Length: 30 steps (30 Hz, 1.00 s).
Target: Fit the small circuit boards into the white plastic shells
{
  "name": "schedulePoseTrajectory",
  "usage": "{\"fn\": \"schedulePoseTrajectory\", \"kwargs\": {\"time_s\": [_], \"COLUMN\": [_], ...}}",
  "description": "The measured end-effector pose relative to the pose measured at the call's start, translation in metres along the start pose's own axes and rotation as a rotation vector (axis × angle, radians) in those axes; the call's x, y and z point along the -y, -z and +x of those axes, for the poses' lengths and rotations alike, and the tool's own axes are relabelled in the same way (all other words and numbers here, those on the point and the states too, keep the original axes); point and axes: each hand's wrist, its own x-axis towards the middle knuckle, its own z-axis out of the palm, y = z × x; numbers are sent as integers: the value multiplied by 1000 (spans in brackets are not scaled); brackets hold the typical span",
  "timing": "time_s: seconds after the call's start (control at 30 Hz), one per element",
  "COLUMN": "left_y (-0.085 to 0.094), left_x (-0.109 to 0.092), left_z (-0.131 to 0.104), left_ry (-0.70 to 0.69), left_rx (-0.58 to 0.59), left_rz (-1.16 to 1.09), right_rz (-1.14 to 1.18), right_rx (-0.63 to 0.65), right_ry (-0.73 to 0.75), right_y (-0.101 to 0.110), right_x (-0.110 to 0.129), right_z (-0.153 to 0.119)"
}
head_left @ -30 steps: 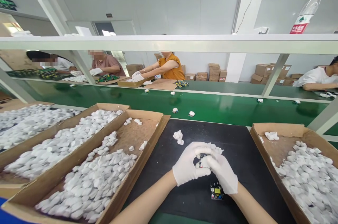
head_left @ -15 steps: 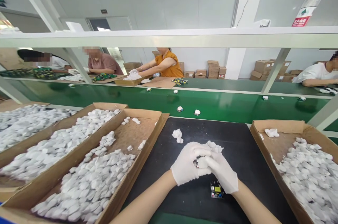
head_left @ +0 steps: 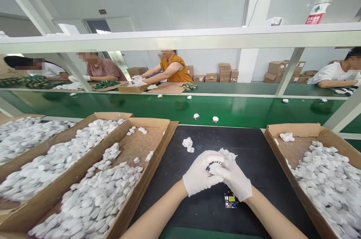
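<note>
Both white-gloved hands meet over the black mat. My left hand is curled around a small circuit board, whose edge shows between the fingers. From the other side, my right hand closes in, its thumb and fingers against a white piece at the board; how far that piece is attached is hidden. Below the right hand lies another circuit board with a yellow component. Crumpled white pieces lie beyond the hands, one clump to the left and another just behind the fingers.
Cardboard trays of white pieces flank the mat, one at the left and one at the right. A green conveyor belt carries several boards with white tops. Co-workers sit beyond it. A shelf beam crosses overhead, with a bottle on it.
The boards on the belt have slid slightly right. My hands stay together in nearly the same place, and more of the held board's edge shows. The camera view has shifted a little.
</note>
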Motion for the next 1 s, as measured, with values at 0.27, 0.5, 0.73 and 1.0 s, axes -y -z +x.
{"fn": "schedulePoseTrajectory", "kwargs": {"time_s": [0.27, 0.5, 0.73, 1.0], "left_y": [4, 8, 5, 10], "left_x": [-2, -4, -2, -6], "left_z": [3, 1, -2, 5], "left_ry": [84, 204, -65, -209], "left_rx": [-37, -42, -189, -210], "left_rz": [56, -335, 39, 201], "right_rz": [202, 667, 761, 587], "right_rx": [11, 128, 154, 115], "right_ry": [-87, -157, -97, -102], "right_y": [-3, -4, -8, -10], "right_x": [8, 8, 20, 21], "right_z": [-1, -5, -9, -8]}}
